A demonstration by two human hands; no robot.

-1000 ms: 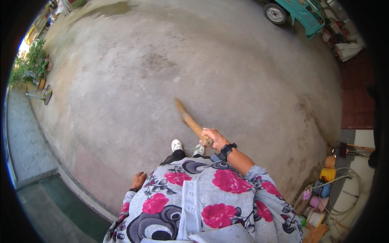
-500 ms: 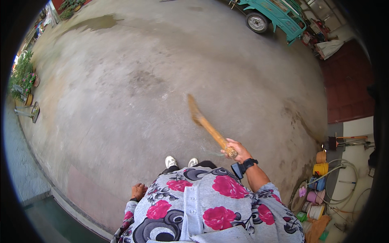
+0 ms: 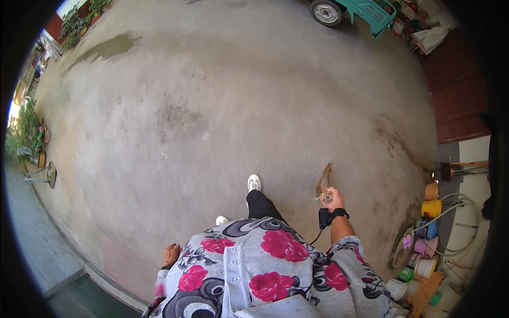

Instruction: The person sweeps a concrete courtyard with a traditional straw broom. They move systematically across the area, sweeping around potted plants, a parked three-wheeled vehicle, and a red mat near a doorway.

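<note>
At lower right, my right hand [image 3: 334,199] is closed round the wooden handle of a sickle [image 3: 323,180]. Its brown, rusty-looking curved blade points forward, away from me, above the concrete; the handle's butt end shows at my fist. A black strap with a small dark box and a cable sits on that wrist. My left hand [image 3: 171,254] hangs low beside my left hip, fingers curled in, with nothing seen in them. One white shoe [image 3: 254,183] is ahead of the other, which partly shows below my floral top.
A teal three-wheeled cart [image 3: 366,16] stands at the far right. Buckets [image 3: 432,208], a coiled hose [image 3: 472,233] and long-handled tools [image 3: 461,168] line the right wall beside a dark red door [image 3: 456,85]. Potted plants [image 3: 32,132] stand along the left edge.
My right hand has moved a little right, and the sickle has swung from pointing forward-left to pointing forward. My right foot has stepped ahead. The cart has shifted up in view.
</note>
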